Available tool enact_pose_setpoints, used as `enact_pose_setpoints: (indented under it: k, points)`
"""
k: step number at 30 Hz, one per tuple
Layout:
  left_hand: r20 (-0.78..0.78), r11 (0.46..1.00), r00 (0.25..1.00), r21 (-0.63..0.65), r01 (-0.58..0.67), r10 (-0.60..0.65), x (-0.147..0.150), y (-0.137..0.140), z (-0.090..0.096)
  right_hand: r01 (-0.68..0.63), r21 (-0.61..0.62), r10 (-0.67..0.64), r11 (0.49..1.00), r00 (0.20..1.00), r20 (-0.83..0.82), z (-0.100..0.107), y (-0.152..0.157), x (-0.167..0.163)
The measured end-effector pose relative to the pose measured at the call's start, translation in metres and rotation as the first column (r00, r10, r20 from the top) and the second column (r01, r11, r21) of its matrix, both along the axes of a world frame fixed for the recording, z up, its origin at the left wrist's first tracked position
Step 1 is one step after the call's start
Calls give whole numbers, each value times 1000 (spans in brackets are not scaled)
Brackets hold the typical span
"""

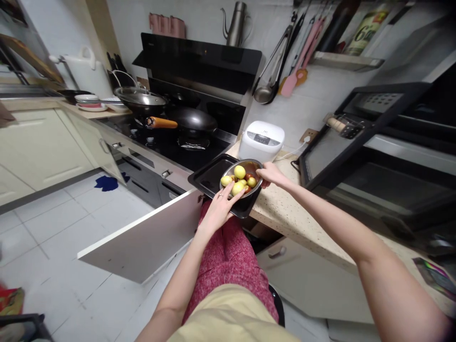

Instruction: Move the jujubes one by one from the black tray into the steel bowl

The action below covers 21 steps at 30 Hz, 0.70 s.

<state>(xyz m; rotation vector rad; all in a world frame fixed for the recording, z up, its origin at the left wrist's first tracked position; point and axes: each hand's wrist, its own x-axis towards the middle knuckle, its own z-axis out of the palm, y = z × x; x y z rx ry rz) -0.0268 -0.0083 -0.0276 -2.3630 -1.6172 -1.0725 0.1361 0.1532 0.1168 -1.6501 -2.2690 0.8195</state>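
A round metal bowl (257, 188) holds several small round fruits (239, 172), some yellow-green and some reddish-brown; their exact kind I cannot make out. It sits over a black baking tray (210, 176), and whether it rests on the tray or is held just above it I cannot tell. My right hand (270, 174) is closed on the bowl's right rim. Over the near left rim, my left hand (221, 206) has its fingers stretched and spread, with the tips at the yellow-green fruits. The tray juts past the counter edge in front of my body.
A white rice cooker (261, 141) stands behind the tray on the speckled counter (281, 202). Left of it is a black stove with a wok (192, 119) and a lidded pan (140, 99). An open cabinet door (142, 237) sticks out at my left. A dark oven (384, 161) stands right.
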Motion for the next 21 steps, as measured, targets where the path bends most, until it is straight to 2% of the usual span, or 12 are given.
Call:
enact_pose_setpoints:
  k: [6,13,21]
  points:
    - [-23,1000,999,-18,-24,23,3,1,0,-39,110,24,993,991,134,15,7,-10]
    - [-10,1000,1000,-15,-23,22,2,2,-2,-69,129,43,989,980,194,19,13,-12]
    - [-6,997,997,-26,-78,78,1,3,-6,-75,155,36,985,970,242,24,22,-7]
